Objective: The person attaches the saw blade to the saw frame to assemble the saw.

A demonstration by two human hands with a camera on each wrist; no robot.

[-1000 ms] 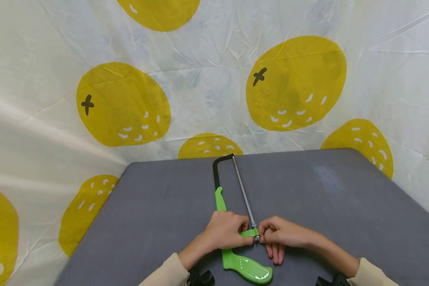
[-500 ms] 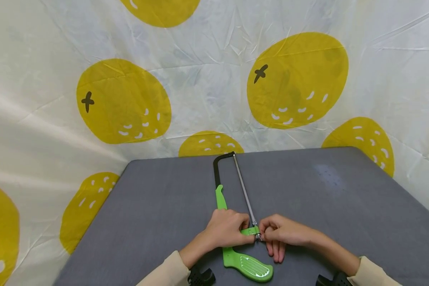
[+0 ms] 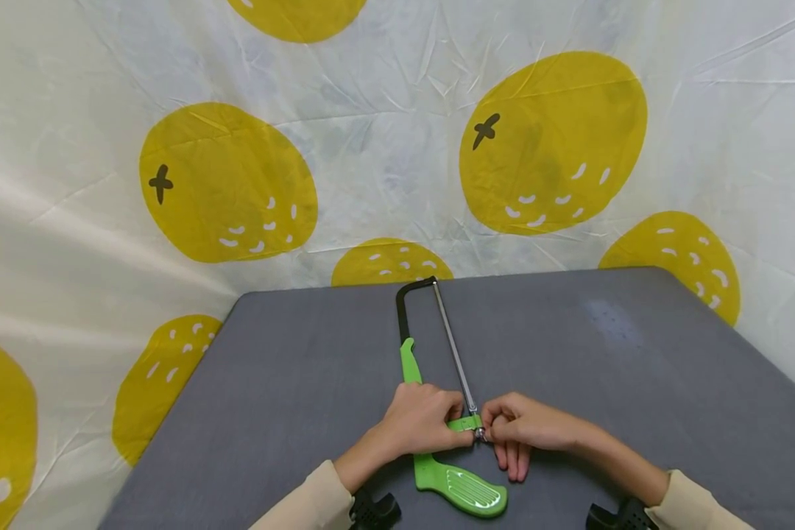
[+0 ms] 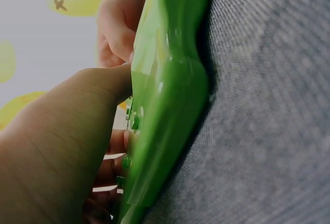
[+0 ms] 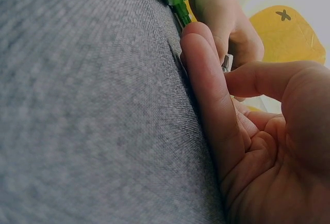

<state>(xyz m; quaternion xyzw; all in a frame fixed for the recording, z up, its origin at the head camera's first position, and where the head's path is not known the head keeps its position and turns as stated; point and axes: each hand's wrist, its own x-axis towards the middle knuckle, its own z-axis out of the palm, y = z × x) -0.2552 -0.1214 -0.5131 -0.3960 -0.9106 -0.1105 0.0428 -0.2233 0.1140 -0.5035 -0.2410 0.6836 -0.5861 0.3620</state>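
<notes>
A hacksaw with a green handle and black front frame lies on the grey table, its metal blade on the right side. My left hand grips the green frame near the crosspiece; the left wrist view shows the green body beside that thumb. At the blade's near end, my right hand pinches a small metal fastener between thumb and forefinger. Its other fingers extend along the table in the right wrist view. The fingertips partly hide the fastener, so its exact shape is unclear.
Grey cloth covers the table, which ends at a far edge just beyond the saw's tip. Behind it hangs a white curtain printed with yellow fruit. A pale patch marks the table at the right.
The whole scene has shifted slightly upward in the head view. Both hands keep their places on the hacksaw, with only slight movement of the right fingers.
</notes>
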